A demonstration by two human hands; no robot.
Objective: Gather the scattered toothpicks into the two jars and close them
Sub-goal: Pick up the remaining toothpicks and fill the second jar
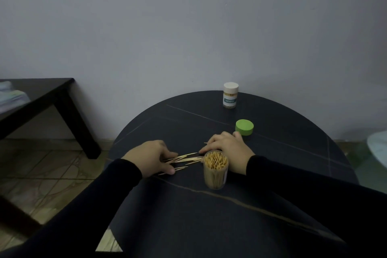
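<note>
Item: loose toothpicks (185,159), a thin pale wooden scatter lying flat on the dark round table (209,226), between your two hands and just left of the open jar (215,170). Handling, by judgement: almost weightless, stiff but easy to snap, prone to roll and slip on the smooth top; you would do best to rake them into one aligned bundle and pinch it at mid-length. Your left hand (151,158) rests at the left end of the scatter, fingers curled onto the sticks; whether it pinches any, you cannot tell. Your right hand (227,148) lies fingers-down behind the open jar, its fingertips at the right end of the sticks, gripping nothing visible. Open jar: clear, upright, packed with toothpicks standing on end, lidless. Green lid (244,127): just beyond your right hand. Second jar (230,95): white-capped, labelled, closed, far edge.
</note>
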